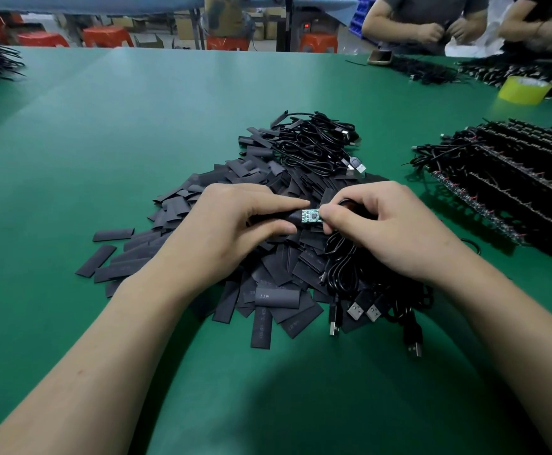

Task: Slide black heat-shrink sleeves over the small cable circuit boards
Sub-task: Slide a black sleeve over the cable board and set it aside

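Many loose sleeves point(276, 298) — tangled cables point(314, 147) beyond

Green circuit board point(310, 215); black sleeves point(277, 298); green table point(103, 142); yellow tape roll point(524, 90).

single head-worn wide-angle view, facing forward and down. close over the hands point(300, 231). green tabletop point(103, 142) stretches ahead.

Left hand point(235, 224) and right hand point(389, 228) meet at centre — both pinching, fingertips apparently almost touching.
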`<act>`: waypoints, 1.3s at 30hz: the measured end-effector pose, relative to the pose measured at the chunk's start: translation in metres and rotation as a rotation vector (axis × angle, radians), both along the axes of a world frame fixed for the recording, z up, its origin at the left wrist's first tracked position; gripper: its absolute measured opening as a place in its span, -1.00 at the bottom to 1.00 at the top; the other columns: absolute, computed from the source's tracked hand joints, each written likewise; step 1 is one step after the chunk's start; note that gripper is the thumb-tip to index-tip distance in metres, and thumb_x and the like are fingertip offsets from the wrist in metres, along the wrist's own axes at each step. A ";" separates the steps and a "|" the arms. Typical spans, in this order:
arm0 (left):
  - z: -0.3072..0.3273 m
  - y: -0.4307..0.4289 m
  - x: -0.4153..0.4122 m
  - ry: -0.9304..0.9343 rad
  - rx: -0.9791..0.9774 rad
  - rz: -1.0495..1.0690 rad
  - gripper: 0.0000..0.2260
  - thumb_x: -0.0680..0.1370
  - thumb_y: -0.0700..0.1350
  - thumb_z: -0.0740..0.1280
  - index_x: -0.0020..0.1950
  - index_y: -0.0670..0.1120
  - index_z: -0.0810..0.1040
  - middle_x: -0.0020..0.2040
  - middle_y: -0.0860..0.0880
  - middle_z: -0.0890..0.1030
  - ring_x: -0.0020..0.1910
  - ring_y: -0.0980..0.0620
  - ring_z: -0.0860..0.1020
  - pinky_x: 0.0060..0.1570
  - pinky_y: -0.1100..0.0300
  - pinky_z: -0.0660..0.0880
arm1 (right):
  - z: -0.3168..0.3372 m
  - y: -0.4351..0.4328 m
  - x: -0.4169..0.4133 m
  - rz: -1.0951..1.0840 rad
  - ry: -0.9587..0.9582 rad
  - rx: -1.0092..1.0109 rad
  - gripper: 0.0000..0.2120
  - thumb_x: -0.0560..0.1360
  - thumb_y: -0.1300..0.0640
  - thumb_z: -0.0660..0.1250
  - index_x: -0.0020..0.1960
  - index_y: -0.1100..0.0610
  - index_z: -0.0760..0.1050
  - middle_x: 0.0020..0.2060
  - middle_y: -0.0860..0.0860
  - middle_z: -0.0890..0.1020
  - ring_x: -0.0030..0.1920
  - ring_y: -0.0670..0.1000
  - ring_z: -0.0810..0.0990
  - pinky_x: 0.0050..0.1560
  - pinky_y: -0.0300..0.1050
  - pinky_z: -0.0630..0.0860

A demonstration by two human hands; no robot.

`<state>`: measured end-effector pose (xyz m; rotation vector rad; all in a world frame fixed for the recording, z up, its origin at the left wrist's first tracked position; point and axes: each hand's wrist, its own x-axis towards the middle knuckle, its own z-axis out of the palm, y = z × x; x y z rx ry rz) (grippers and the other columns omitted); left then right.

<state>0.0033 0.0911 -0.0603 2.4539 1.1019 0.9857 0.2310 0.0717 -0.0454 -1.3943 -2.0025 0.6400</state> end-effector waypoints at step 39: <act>-0.001 -0.007 0.010 -0.356 -0.017 0.142 -0.84 0.51 -0.06 0.53 0.08 -0.01 0.74 -0.10 0.05 0.72 -0.12 0.03 0.65 -0.10 0.08 0.55 | -0.005 -0.001 0.001 -0.001 0.112 0.432 -0.85 0.44 0.16 0.56 -0.09 0.06 0.59 -0.18 -0.18 0.69 -0.11 -0.09 0.68 -0.13 -0.03 0.51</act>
